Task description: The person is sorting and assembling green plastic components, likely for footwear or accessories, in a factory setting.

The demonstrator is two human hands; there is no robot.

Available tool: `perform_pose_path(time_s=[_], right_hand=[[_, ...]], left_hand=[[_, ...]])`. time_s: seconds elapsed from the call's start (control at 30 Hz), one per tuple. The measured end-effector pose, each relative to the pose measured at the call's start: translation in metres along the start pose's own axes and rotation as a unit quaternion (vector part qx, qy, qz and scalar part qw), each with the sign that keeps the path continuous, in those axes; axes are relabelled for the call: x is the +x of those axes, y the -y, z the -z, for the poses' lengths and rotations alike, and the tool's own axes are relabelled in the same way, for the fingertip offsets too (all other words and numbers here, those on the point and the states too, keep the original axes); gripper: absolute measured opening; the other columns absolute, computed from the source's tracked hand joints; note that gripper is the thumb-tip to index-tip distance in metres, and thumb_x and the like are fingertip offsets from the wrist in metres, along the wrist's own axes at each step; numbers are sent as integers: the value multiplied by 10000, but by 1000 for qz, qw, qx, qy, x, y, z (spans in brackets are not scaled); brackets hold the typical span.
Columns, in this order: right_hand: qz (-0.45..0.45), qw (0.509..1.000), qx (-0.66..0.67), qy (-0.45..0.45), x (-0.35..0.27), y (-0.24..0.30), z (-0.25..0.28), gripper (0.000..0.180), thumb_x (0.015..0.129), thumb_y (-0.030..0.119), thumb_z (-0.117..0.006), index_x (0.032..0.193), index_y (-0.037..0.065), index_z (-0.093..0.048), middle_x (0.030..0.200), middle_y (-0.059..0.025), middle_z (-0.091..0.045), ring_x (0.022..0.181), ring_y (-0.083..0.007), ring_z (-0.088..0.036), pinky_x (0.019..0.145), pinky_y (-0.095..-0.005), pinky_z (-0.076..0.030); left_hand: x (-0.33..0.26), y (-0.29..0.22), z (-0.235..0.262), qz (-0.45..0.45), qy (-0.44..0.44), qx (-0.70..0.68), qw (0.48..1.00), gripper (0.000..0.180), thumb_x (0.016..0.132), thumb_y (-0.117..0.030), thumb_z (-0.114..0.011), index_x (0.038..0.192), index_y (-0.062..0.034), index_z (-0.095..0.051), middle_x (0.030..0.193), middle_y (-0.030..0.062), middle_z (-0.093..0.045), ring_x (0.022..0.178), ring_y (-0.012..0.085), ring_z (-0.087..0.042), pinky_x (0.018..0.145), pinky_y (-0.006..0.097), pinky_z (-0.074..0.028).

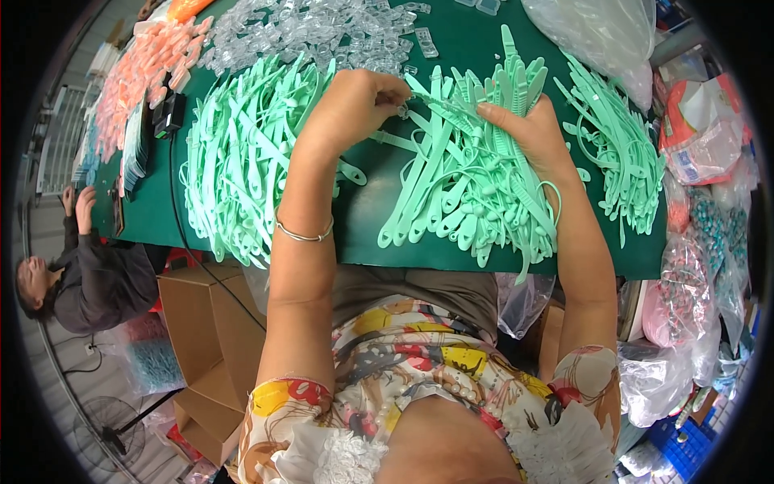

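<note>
Left hand [355, 101]: fingers pressed together, pinching a small clear clip at the near end of a green strap [439, 103].
Right hand [528, 133]: curled over the middle strap pile [468, 185], thumb on the strap's other end.
Strap axis: runs left to right between the hands, touching both; left hand works its tip.
Count: three green piles on the table [363, 234], straps too many to number; one clear clip heap [314, 32]; one pink heap [145, 64].
</note>
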State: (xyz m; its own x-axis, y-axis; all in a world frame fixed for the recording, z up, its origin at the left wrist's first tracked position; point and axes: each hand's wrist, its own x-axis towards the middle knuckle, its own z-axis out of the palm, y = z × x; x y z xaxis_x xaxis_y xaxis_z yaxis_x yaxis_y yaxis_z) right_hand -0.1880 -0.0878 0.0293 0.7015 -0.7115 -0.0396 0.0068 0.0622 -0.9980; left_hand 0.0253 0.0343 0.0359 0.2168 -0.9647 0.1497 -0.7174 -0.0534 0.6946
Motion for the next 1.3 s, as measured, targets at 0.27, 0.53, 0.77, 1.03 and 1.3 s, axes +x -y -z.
perform_pose_path(time_s=[0.27,0.53,0.77,1.03,1.3], right_hand=[[-10,1000,20,6,-2,5,-1,379,729,125,-731,1031,-19,-553,885,-88,-615,784,-148,-596,718,-273,-471],[-14,1000,17,12,-5,8,-1,382,725,141,-731,1023,-18,-552,869,-91,-611,783,-148,-599,714,-271,-470],[1,999,33,24,-4,8,0,341,718,173,-732,982,-7,-615,846,-79,-637,776,-144,-603,726,-269,-464],[3,999,19,46,-2,7,3,324,722,194,-731,963,8,-618,827,-68,-634,759,-140,-596,710,-267,-460],[3,999,23,40,-2,7,3,295,730,191,-721,944,14,-621,808,-60,-633,745,-134,-594,687,-265,-455]], left_hand=[[3,1,-1,24,-37,-114,993,254,751,62,-642,997,1,-656,870,71,-680,807,121,-636,755,244,-511],[8,-15,-14,-10,-100,-232,967,331,725,66,-662,1041,-33,-649,864,76,-682,773,119,-640,708,242,-517],[13,-34,-45,-140,-172,-178,959,381,704,74,-662,1064,-41,-618,873,67,-682,771,144,-656,674,250,-523],[12,-42,-53,-158,-188,-127,961,423,725,100,-644,1122,-36,-583,891,72,-670,785,135,-651,711,256,-532],[15,-35,-60,-243,-241,-17,939,422,712,100,-644,1101,-56,-592,877,75,-672,753,169,-660,666,264,-535]])
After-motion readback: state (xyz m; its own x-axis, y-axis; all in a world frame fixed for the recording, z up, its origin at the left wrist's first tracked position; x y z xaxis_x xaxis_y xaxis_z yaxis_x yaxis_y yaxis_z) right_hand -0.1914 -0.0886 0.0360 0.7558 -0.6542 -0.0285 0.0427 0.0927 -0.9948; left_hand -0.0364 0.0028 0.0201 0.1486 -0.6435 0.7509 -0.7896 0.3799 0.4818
